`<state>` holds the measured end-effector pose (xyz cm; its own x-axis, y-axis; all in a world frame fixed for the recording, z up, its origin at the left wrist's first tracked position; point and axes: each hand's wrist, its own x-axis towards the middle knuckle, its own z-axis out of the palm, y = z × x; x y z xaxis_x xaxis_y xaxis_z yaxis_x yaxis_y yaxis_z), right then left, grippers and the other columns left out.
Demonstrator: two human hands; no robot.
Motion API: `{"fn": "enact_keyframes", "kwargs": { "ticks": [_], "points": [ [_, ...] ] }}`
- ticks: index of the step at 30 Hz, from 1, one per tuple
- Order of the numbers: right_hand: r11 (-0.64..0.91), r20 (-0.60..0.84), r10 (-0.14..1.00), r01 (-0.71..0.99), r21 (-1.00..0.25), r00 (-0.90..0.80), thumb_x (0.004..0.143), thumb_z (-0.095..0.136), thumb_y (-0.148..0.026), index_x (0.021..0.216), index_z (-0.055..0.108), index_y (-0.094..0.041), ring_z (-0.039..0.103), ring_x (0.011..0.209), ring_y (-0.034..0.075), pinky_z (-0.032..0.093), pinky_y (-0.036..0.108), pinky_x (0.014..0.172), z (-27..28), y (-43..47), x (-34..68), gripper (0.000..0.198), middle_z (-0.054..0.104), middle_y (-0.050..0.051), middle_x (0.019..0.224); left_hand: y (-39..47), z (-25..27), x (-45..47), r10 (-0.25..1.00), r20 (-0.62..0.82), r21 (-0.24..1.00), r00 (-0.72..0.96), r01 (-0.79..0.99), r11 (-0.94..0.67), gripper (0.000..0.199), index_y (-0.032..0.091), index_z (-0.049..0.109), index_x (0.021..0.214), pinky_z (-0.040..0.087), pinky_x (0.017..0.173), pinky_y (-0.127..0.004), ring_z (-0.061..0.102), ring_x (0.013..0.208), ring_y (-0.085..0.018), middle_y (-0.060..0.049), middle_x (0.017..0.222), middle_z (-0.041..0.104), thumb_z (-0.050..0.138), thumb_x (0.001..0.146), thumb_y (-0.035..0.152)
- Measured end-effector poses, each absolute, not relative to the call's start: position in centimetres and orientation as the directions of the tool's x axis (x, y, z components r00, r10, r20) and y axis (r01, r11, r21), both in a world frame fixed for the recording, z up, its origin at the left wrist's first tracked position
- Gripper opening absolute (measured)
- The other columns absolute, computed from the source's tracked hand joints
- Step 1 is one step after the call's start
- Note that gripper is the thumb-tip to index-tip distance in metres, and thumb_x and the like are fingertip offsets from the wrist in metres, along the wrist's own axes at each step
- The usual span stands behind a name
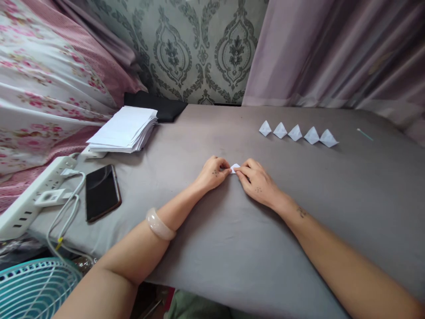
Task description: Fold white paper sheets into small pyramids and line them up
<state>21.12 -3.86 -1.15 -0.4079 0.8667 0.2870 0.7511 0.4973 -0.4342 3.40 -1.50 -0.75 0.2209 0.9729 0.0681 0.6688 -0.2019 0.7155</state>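
Note:
Near the middle of the table, a small piece of folded white paper (235,169) lies between my two hands. My left hand (214,172) pinches its left corner, fingers pressed together. On the other side, my right hand (257,180) has its thumb and fingers closed on the right edge. Fingertips cover part of the paper, so its full shape is hidden. Beyond my right hand stand several folded white paper shapes (295,133) in a slanting row, each with a pointed top.
A stack of white paper (124,128) sits at the back left, against a black cloth or case (156,105). Nearer are a phone (102,192) and a white power strip (36,195) with cables. A fan (33,288) stands below the left edge. A cotton swab (365,134) lies far right.

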Motion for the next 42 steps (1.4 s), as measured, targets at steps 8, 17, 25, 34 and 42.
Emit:
{"fn": "enact_keyframes", "kwargs": {
  "ticks": [8,17,25,34,42],
  "points": [
    [0.361,0.319,0.926,0.715,-0.598,-0.201,0.084,0.058,-0.022,0.103,0.066,-0.018,0.059,0.078,0.016,0.048,0.031,0.079,-2.7,-2.3,21.3,0.021,0.061,0.007,0.097,-0.5,-2.4,3.3,0.969,0.034,0.796,0.246,0.579,-0.176,0.017,0.012,0.069,0.083,0.044,0.069,-0.025,0.054,0.071,-0.013,-0.003,0.075,0.061,0.07,0.072,0.024],
    [0.398,0.302,0.915,0.717,-0.572,-0.267,0.084,0.057,-0.028,0.093,0.068,-0.02,0.055,0.1,0.023,0.043,0.037,0.091,-2.9,-2.7,21.6,0.016,0.061,0.009,0.104,-1.3,-2.0,3.4,0.954,0.094,0.852,0.285,0.473,-0.225,0.009,0.014,0.063,0.076,0.034,0.058,-0.022,0.045,0.059,-0.01,0.004,0.061,0.052,0.066,0.072,0.022],
    [0.215,0.196,0.976,0.264,-0.94,-0.099,0.072,0.067,-0.044,0.084,0.067,-0.017,0.061,0.075,0.016,0.047,0.03,0.074,-1.4,-3.6,21.4,0.029,0.07,0.003,0.082,-2.8,-1.3,3.8,0.939,0.149,0.977,0.309,0.101,-0.189,0.037,0.014,0.061,0.099,0.035,0.06,-0.022,0.046,0.06,-0.008,0.001,0.073,0.059,0.073,0.068,0.031],
    [0.187,0.148,0.973,0.224,-0.957,-0.18,0.063,0.076,-0.047,0.071,0.067,-0.017,0.055,0.061,0.012,0.042,0.026,0.061,0.0,-5.0,21.7,0.033,0.065,0.0,0.068,-4.6,1.0,3.8,0.949,0.02,0.997,0.315,0.066,-0.043,0.035,0.012,0.07,0.079,0.035,0.063,-0.024,0.051,0.064,-0.01,-0.002,0.07,0.063,0.079,0.063,0.042],
    [0.163,0.165,0.984,-0.034,-0.986,-0.072,0.065,0.076,-0.045,0.083,0.07,-0.019,0.059,0.073,0.014,0.045,0.029,0.071,1.0,-5.5,21.2,0.032,0.069,0.001,0.079,-4.4,1.0,4.5,0.982,-0.045,0.946,0.183,-0.308,0.101,0.029,0.013,0.071,0.067,0.039,0.065,-0.025,0.05,0.06,-0.008,-0.001,0.063,0.062,0.086,0.053,0.034]
  ]
}}
